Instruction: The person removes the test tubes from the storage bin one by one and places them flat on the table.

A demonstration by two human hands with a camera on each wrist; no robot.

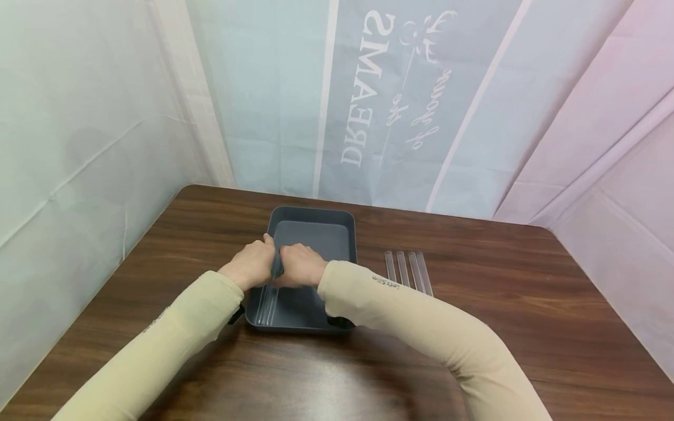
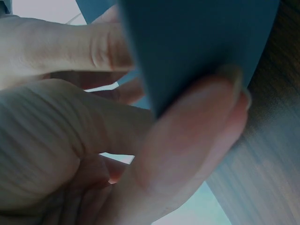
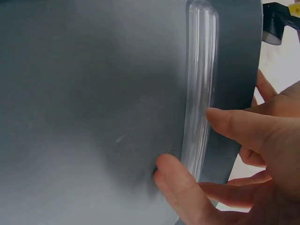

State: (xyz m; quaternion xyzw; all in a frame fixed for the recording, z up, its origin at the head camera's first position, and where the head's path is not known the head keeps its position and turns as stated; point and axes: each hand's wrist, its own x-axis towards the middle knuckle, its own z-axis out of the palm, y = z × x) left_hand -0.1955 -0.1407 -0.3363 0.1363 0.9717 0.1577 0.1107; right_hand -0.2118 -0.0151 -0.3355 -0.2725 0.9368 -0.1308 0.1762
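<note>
A dark grey rectangular tray (image 1: pixel 313 234) lies on the table. Inside it, transparent tubes (image 3: pixel 199 70) lie side by side along the left wall. My left hand (image 1: pixel 253 263) grips the tray's left wall, the thumb and fingers on opposite faces of it in the left wrist view. Over the tubes, my right hand (image 1: pixel 300 266) reaches into the tray. Its fingertips (image 3: pixel 220 119) stand on both sides of the tubes and hold them near one end. In the head view both hands hide the tubes' middle.
Several more transparent tubes (image 1: pixel 402 269) lie parallel on the wooden table (image 1: pixel 484 304) to the right of the tray, partly behind the right sleeve (image 1: pixel 400 301). Pale curtains (image 1: pixel 263 117) hang behind the table and at both sides.
</note>
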